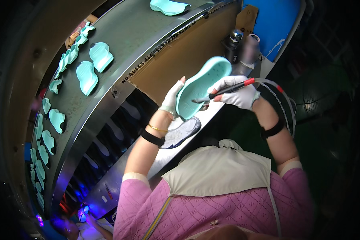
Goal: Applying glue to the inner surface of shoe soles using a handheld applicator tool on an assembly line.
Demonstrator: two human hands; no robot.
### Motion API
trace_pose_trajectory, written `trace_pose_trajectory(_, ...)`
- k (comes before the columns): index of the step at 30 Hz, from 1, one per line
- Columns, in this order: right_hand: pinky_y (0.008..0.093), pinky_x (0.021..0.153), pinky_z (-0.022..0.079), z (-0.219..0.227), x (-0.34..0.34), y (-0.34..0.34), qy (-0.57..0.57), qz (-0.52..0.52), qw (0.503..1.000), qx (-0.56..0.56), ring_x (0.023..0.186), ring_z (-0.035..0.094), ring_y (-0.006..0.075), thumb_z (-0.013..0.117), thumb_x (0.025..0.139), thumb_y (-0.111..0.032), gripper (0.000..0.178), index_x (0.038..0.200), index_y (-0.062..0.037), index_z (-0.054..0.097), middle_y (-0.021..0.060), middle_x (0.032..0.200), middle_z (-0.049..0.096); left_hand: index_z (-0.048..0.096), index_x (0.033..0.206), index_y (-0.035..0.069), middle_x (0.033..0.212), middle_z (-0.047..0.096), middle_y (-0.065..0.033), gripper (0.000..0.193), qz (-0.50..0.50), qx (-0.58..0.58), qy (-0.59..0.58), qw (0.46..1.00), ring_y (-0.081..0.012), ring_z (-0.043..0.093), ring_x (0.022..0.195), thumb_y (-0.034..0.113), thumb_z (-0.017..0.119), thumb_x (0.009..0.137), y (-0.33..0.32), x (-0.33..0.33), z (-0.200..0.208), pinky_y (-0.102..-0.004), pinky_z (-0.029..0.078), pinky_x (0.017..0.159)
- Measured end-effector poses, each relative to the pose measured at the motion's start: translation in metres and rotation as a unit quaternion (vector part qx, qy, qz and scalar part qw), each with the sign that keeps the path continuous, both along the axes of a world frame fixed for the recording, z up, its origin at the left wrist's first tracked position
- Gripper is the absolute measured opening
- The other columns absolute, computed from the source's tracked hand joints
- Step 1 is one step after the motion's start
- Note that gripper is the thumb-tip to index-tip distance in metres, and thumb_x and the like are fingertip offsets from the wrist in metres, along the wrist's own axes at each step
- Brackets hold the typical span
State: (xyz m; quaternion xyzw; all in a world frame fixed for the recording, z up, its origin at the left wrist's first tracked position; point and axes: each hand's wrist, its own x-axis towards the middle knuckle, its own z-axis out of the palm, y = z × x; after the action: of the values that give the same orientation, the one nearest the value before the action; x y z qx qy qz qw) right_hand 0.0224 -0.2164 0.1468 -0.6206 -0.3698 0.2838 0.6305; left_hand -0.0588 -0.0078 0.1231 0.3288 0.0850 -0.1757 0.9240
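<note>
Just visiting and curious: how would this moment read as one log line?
left hand: holds mint shoe sole | right hand: black-and-red pen-like tool, tip on sole | conveyor: more soles

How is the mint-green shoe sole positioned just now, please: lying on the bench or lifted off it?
Lifted: the left hand holds the mint-green sole clear of the bench, tilted.

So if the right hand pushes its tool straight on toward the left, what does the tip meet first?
Most likely the inner face of the mint sole that the left hand holds up. The tool in the right hand points at it, the tip apparently almost touching; depth is unclear.
</note>
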Motion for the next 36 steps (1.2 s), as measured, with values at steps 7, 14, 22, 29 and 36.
trace_pose_trajectory(7,0.0225,0.066,0.044,-0.024,-0.049,0.028,0.063,-0.035,0.997,-0.024,0.071,0.056,0.0067,0.066,0.079,-0.01,0.01,0.085,-0.0036,0.06,0.0009,0.078,0.061,0.038,0.128,0.002,0.121,0.049,-0.0194,0.065,0.164,-0.101,-0.066,0.979,-0.0362,0.053,0.104,0.053,0.029,0.088,-0.008,-0.008,-0.041,-0.0465,0.044,0.09)
trace_pose_trajectory(14,0.0182,0.048,0.042,-0.031,-0.036,0.045,0.059,-0.197,0.974,0.091,0.055,0.051,0.0033,0.064,0.081,-0.01,0.009,0.084,-0.0046,0.058,0.0002,0.073,0.06,0.039,0.124,0.0,0.112,0.053,-0.0197,0.071,0.231,-0.049,-0.036,0.971,-0.0343,0.059,0.09,0.059,0.027,0.086,-0.037,-0.02,-0.021,-0.0444,0.051,0.074)
trace_pose_trajectory(22,0.0181,0.047,0.044,-0.019,-0.026,0.034,0.239,-0.144,0.936,0.217,0.063,0.061,0.0112,0.054,0.086,-0.004,0.007,0.092,-0.0006,0.054,0.0114,0.083,0.064,0.037,0.128,0.002,0.117,0.052,-0.0181,0.071,0.219,-0.092,-0.056,0.97,-0.033,0.056,0.098,0.058,0.02,0.088,-0.035,-0.019,-0.022,-0.0435,0.048,0.083)
trace_pose_trajectory(29,0.0186,0.048,0.044,-0.023,-0.02,0.049,0.179,-0.216,0.948,0.149,0.062,0.06,0.0109,0.059,0.083,-0.006,0.008,0.09,-0.0049,0.055,0.0056,0.082,0.063,0.038,0.126,0.001,0.111,0.055,-0.0197,0.07,0.193,-0.094,-0.088,0.973,-0.0348,0.058,0.095,0.056,0.014,0.089,-0.038,-0.019,-0.022,-0.0417,0.049,0.082)
trace_pose_trajectory(36,0.0173,0.058,0.046,0.011,0.02,0.04,0.095,-0.304,0.937,0.146,0.07,0.059,0.0064,0.062,0.082,-0.008,0.01,0.091,-0.0051,0.057,0.0031,0.082,0.063,0.041,0.125,-0.001,0.108,0.056,-0.0174,0.076,0.185,-0.039,-0.082,0.979,-0.0261,0.059,0.091,0.06,0.015,0.088,-0.042,-0.026,-0.004,-0.037,0.049,0.078)
